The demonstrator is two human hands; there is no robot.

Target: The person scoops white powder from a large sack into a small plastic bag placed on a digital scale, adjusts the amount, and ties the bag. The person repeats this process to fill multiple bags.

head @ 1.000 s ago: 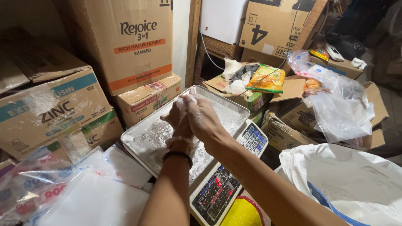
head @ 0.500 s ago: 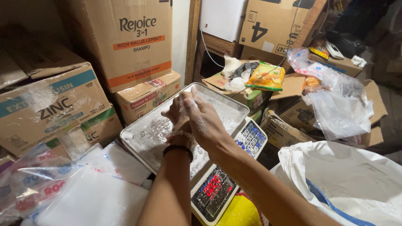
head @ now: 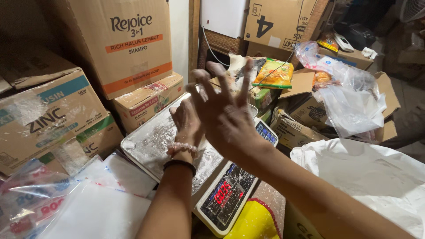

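Seemingly between weighings: the scale shows red digits, and its metal tray holds only a white powder film. Above the tray, the right hand is spread wide, holding nothing; the left hand, behind it, looks loosely open and empty too.
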